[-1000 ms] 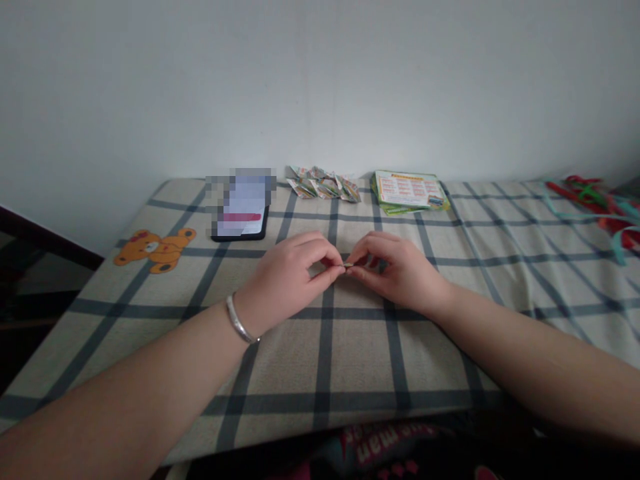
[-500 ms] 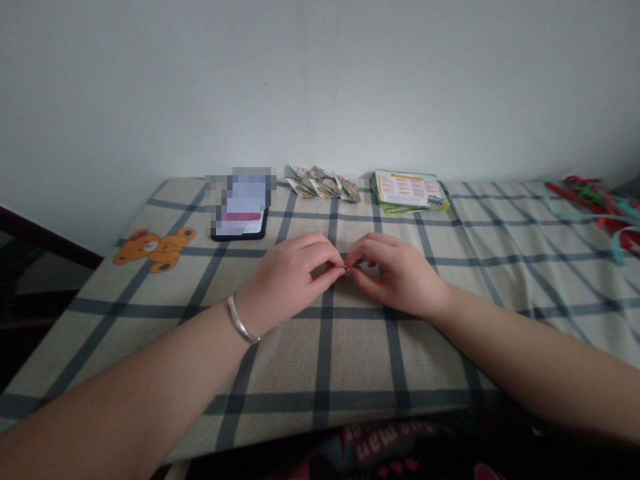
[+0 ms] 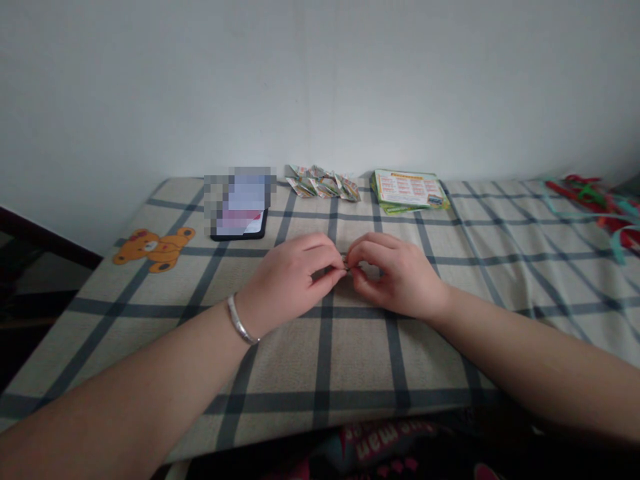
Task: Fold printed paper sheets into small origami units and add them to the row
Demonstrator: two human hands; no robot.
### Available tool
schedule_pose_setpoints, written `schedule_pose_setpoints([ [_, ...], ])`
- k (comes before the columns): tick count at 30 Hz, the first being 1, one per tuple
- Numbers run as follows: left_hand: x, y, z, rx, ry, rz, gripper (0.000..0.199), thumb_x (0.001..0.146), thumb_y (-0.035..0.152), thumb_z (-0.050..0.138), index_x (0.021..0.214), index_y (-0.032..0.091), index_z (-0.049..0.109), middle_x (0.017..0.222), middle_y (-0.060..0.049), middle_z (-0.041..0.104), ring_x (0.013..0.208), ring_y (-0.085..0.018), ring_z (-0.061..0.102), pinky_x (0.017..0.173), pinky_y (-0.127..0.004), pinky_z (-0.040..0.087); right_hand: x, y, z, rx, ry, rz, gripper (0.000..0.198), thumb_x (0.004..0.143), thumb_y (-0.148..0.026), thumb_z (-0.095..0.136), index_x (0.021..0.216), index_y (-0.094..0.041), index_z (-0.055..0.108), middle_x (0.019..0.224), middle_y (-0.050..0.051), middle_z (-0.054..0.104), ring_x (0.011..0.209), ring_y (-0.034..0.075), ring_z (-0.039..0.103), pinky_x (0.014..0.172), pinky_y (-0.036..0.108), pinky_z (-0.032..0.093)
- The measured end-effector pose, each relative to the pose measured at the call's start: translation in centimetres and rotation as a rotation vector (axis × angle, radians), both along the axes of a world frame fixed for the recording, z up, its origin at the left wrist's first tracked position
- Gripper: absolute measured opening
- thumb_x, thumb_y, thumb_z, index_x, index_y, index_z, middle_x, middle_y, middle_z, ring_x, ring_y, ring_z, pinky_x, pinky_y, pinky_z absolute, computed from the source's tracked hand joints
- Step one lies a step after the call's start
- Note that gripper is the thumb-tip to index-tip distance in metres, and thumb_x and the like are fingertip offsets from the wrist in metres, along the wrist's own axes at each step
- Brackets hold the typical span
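My left hand (image 3: 299, 275), with a silver bangle (image 3: 241, 321) on its wrist, is closed in a pinch near the middle of the table. Facing it, my right hand (image 3: 395, 272) pinches too, and the fingertips of both almost meet. Between them shows only a sliver of a small, thin thing (image 3: 346, 265), mostly covered by the fingers; its kind I cannot make out. Beyond the hands, a row of folded printed paper pieces (image 3: 325, 183) lies by the wall. To their right is a stack of printed cards (image 3: 410, 190).
A phone (image 3: 245, 223), partly blurred, lies at the back left. An orange bear cutout (image 3: 155, 250) is near the left edge of the checked tablecloth (image 3: 280, 400). Red, green and teal ribbons (image 3: 595, 200) lie at the far right. A wall (image 3: 320, 87) rises behind the table.
My right thumb has shifted slightly, and the fingers of both hands have moved a little around the small thing. Everything else stays in place.
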State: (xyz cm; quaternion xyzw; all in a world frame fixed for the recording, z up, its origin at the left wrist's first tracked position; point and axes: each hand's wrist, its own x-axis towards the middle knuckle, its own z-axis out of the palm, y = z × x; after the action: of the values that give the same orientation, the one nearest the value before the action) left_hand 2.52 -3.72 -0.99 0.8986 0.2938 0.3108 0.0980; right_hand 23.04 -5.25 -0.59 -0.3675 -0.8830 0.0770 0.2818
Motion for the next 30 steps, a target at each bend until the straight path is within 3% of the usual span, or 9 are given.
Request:
schedule_pose_setpoints([
  [13,0.25,0.05,0.06,-0.037,-0.055,-0.01,0.009,0.085,0.011,0.057,0.08,0.017,0.062,0.087,-0.003,0.062,0.084,-0.015,0.057,0.076,-0.029,0.047,-0.07,0.0,0.09,-0.069,0.069,0.036,0.008,0.08,-0.015,0.053,0.088,-0.019,0.055,0.101,0.007,0.063,0.087,0.018,0.059,0.075,0.03,0.048],
  [20,0.09,0.17,-0.04,-0.028,-0.091,-0.006,0.01,0.084,0.008,0.058,0.078,0.017,0.06,0.085,-0.001,0.06,0.083,-0.014,0.056,0.076,-0.028,0.046,0.06,0.2,0.06,-0.04,0.068,0.026,0.011,0.077,-0.013,0.054,0.086,-0.02,0.052,0.101,0.008,0.063,0.09,0.019,0.059,0.077,0.032,0.048],
  [25,0.09,0.44,-0.18,-0.101,-0.132,0.016,0.011,0.082,0.007,0.059,0.077,0.016,0.058,0.083,0.0,0.057,0.082,-0.013,0.056,0.076,-0.027,0.046,-0.07,0.33,-0.16,-0.09,0.111,-0.019,0.017,0.074,-0.007,0.05,0.085,-0.02,0.048,0.099,0.008,0.063,0.085,0.018,0.059,0.072,0.03,0.048],
  [30,0.1,0.39,-0.26,-0.147,-0.093,0.047,0.008,0.085,0.01,0.058,0.085,0.017,0.059,0.09,-0.001,0.058,0.088,-0.014,0.055,0.081,-0.029,0.045,-0.02,0.3,-0.14,-0.094,0.118,-0.013,0.016,0.075,-0.007,0.05,0.086,-0.02,0.049,0.1,0.008,0.064,0.09,0.019,0.06,0.078,0.031,0.048],
])
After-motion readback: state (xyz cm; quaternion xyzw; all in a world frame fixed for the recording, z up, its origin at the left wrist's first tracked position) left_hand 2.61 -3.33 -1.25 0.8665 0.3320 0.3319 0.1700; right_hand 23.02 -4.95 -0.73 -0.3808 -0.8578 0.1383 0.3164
